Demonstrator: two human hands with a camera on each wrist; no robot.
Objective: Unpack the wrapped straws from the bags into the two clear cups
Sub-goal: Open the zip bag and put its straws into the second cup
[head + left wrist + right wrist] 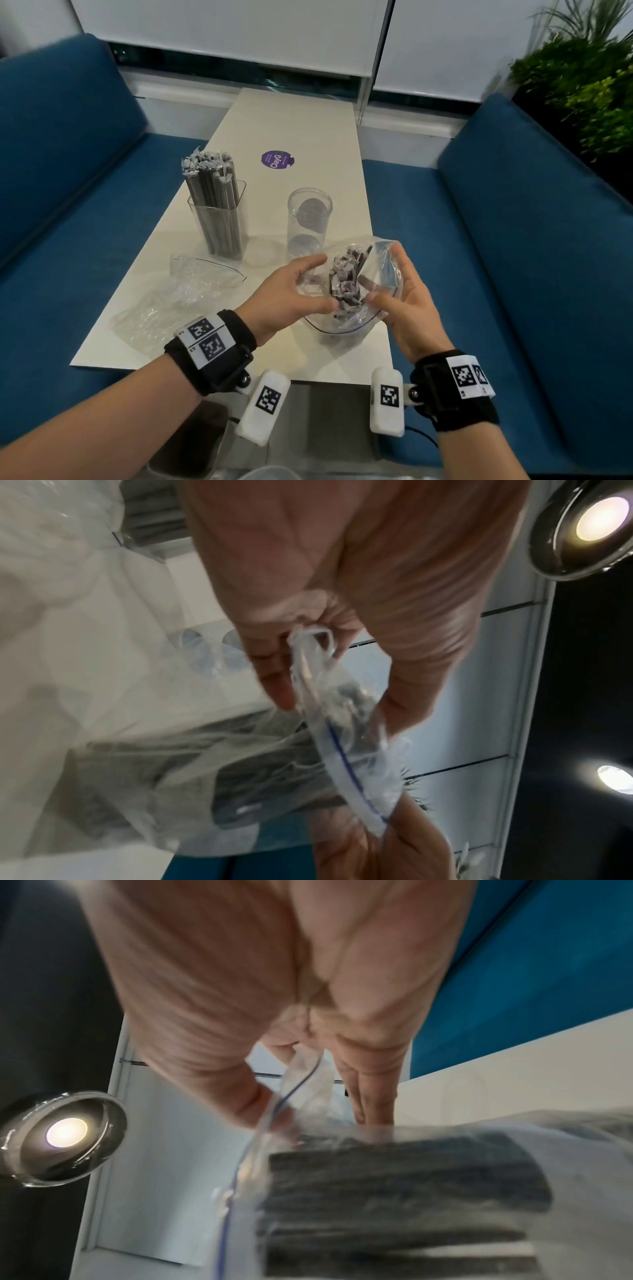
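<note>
A clear zip bag [378,270] full of dark wrapped straws [346,284] is held above the near part of the white table [301,123]. My left hand [294,294] pinches the left side of the bag's mouth [308,669]. My right hand [400,294] pinches the right side of the bag's mouth [274,1112], and the mouth gapes between them. The straws [404,1191] lie bundled inside. A square clear cup [219,222] at the left holds a thick bunch of wrapped straws [210,178]. A round clear cup [308,222] just beyond the bag stands empty.
An empty, crumpled clear bag [178,294] lies on the table's near left. A purple round sticker [275,159] sits further back. Blue sofas [513,240] flank the table on both sides, and green plants [582,85] stand at the far right.
</note>
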